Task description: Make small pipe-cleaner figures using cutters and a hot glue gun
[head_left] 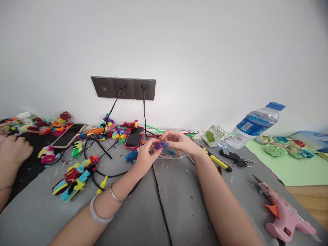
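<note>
Far L, a co-worker's hand [17, 152] is curling up nr a pale-framed phone [69, 135]. A multicol. fuzzy bundle [74, 179] is lying on the grey counter [181, 198], L of the L forearm. A red-edged phone [133, 138] is lying just beyond the L hand [146, 156], which is pinching a small purple pc [159, 145] btwn thumb & fingers. The R hand [181, 142] is gripping it too, w/ fingertips; so the pc is sitting btwn both, mid-counter. To R, a carton [212, 136], yellow cutter [219, 161], key fob [229, 154] & water bottle [256, 124] are sitting nr each other; a pink glue gun [283, 218] is lying nr the counter's R edge.
</note>
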`<state>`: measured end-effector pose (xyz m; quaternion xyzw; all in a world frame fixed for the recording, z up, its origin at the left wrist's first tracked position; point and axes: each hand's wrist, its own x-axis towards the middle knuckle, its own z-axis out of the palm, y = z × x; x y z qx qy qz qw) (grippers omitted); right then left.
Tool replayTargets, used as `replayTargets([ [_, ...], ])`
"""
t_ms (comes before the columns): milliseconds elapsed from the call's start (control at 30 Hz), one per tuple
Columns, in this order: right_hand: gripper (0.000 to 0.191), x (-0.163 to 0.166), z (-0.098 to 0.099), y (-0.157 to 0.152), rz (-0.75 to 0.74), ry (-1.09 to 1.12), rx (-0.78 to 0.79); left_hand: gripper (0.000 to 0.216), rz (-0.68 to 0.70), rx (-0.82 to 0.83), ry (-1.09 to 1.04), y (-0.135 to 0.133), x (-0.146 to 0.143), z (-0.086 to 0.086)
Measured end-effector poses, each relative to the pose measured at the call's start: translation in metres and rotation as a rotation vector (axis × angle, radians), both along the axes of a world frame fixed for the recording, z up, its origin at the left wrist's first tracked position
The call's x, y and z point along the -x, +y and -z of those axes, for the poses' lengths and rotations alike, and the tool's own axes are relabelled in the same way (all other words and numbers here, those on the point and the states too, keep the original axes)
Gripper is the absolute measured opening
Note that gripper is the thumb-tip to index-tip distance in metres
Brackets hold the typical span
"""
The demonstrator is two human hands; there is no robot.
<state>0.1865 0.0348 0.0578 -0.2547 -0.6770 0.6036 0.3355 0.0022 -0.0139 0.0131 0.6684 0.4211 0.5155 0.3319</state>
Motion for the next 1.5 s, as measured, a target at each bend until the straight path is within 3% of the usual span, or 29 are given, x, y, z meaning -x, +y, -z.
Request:
replayTargets([
  [200, 0.024, 0.003, 0.006, 0.002, -0.046, -0.014, -0.021, 0.016, -0.02, -0.024, 0.027, 0.002, 0.001, 0.003],
  [533, 0.025, 0.002, -0.003, -0.002, 0.029, -0.05, -0.042, 0.021, -0.035, -0.125, 0.067, 0.004, 0.003, 0.011],
  [667, 0.029, 0.0, -0.01, -0.005, 0.106, -0.071, -0.044, 0.019, -0.006, -0.111, 0.082, 0.003, 0.003, 0.009],
  [800, 0.029, -0.015, -0.02, -0.005, 0.289, -0.101, -0.135, 0.021, 0.001, -0.109, 0.096, 0.002, 0.003, 0.008],
  [1033, 0.028, -0.07, -0.035, -0.009, 0.606, -0.527, -0.314, 0.022, -0.017, -0.076, 0.109, 0.002, 0.002, 0.008],
  [1233, 0.033, -0.097, -0.038, -0.015, 0.579, -0.776, -0.251, 0.022, -0.012, -0.06, 0.094, 0.001, 0.002, 0.005],
  [1367, 0.019, -0.099, -0.031, -0.012, 0.56, -0.785, -0.206, 0.02, 0.009, -0.087, 0.083, 0.001, 0.002, 0.004],
  [1500, 0.039, -0.103, -0.019, -0.006, 0.598, -0.964, -0.088, 0.02, 0.017, -0.108, 0.077, 0.002, 0.003, 0.007],
])
